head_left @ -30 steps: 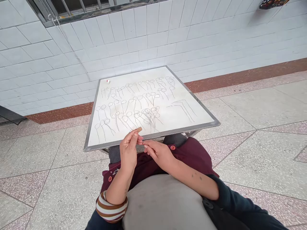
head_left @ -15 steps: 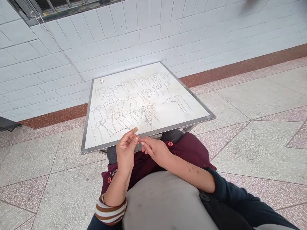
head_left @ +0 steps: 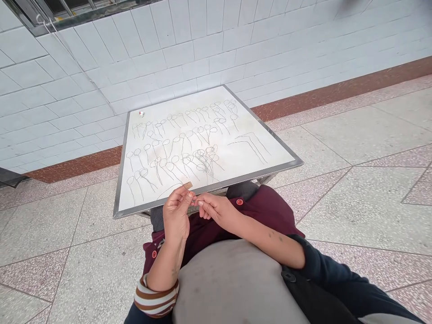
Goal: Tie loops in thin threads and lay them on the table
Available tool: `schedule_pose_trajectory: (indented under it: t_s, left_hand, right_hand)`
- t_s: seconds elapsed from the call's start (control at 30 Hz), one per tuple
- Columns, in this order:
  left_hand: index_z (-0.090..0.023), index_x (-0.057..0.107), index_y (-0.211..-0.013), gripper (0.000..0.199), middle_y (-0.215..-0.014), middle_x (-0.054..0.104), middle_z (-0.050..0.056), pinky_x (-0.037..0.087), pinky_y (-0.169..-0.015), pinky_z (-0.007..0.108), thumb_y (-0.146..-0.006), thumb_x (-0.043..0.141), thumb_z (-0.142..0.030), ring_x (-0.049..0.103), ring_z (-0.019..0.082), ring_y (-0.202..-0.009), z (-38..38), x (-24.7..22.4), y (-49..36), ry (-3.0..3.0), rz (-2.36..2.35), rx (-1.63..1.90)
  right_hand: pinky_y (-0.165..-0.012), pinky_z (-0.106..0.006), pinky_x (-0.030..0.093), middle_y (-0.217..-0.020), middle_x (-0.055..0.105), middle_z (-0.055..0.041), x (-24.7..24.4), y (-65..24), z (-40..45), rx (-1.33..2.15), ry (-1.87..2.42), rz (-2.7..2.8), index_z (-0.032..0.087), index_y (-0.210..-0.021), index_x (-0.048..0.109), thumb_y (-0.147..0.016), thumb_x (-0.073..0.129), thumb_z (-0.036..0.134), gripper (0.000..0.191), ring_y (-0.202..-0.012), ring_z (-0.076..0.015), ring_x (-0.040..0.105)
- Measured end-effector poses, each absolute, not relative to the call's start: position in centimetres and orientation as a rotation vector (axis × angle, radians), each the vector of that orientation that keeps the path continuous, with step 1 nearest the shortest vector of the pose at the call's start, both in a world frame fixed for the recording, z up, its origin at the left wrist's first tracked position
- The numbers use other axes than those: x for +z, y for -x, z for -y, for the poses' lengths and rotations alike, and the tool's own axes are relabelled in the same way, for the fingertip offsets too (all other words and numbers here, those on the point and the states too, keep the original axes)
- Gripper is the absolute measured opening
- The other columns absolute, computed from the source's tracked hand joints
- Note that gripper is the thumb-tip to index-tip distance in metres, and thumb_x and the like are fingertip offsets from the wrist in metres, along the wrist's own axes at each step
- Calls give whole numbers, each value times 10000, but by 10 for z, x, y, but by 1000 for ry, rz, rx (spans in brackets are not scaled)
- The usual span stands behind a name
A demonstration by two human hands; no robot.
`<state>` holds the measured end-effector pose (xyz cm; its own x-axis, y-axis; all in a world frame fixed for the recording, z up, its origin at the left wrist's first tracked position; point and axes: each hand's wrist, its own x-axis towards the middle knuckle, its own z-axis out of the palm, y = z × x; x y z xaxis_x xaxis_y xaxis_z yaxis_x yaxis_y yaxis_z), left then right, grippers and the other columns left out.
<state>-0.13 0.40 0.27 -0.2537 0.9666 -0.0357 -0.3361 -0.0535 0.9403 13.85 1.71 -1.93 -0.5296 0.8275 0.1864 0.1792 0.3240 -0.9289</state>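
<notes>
Both hands meet above the near edge of a white-topped table (head_left: 270,167). My left hand (head_left: 176,209), with tan tape on one fingertip, is pinched closed. A thin dark wire (head_left: 168,190) curves away from its fingers over the tabletop. Fingertips of my right hand (head_left: 211,207) are closed against the left ones, at the same spot; the wire between them is too fine to see clearly. Beyond lie rows of thin wire pieces (head_left: 177,138), each with a round loop and a stem. Several overlap in a tangled cluster (head_left: 206,162).
Longer bent wires (head_left: 251,143) lie at the table's right side. A small white and red object (head_left: 141,114) sits in the far left corner. A tiled wall (head_left: 189,56) stands behind the table, and a barred window (head_left: 77,9) is at upper left.
The curved wire by my left hand has shifted, its free end swinging nearer the table's front edge. Both hands stay pinched together in nearly the same place.
</notes>
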Motion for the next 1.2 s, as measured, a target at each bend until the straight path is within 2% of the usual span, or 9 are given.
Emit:
schedule_pose_trajectory:
  t_s: [0.17,0.33,0.47,0.6,0.73,0.87,1.2]
  left_hand:
    - [-196,737,-934,222,-677,589,-32,461,-625,220,-722,766,-255,556,91,-642,-2,0,-6,-848,-1218,1623]
    - [-187,727,-955,227,-690,627,-21,463,-600,224,-748,743,-278,579,103,-642,0,1,-10,-879,-1298,1598]
    - [-188,722,-927,197,-686,622,-32,478,-654,218,-743,751,-249,592,90,-653,0,0,-12,-821,-1262,1647]
    - [-185,720,-932,220,-737,662,-15,488,-681,231,-725,766,-241,594,89,-653,0,0,-13,-745,-1226,1716]
    - [-184,719,-959,257,-772,680,2,487,-718,242,-716,776,-248,619,103,-709,1,3,-14,-669,-1186,1731]
    - [-191,717,-997,291,-793,687,11,489,-753,250,-720,774,-260,638,116,-764,1,5,-13,-634,-1169,1705]
    - [-202,719,-1039,327,-735,646,-17,496,-767,225,-720,775,-243,631,108,-788,2,4,-9,-644,-1154,1700]
  right_hand:
    - [-642,-238,435,-713,654,8,-12,-134,-16,844,1078,2060,201,-789,537,-984,401,259,245,-656,-124,596]
    - [-626,-244,421,-692,658,-8,-14,-131,-17,727,1216,2105,194,-792,541,-973,424,259,225,-643,-139,612]
    - [-626,-241,433,-706,665,6,-16,-132,-18,850,1162,2022,202,-841,544,-979,416,266,199,-631,-126,604]
    - [-623,-235,480,-712,646,17,-19,-132,-19,1218,953,1763,207,-921,544,-985,399,329,199,-604,-103,583]
    - [-596,-236,502,-724,645,15,-22,-130,-18,1532,807,1445,197,-956,545,-940,485,426,237,-578,-91,563]
    - [-582,-236,496,-724,651,18,-22,-128,-16,1724,714,1289,196,-969,543,-905,550,445,257,-580,-88,560]
    - [-572,-224,493,-669,625,23,-21,-130,-13,1653,713,1421,181,-1029,593,-932,503,439,290,-552,-81,541]
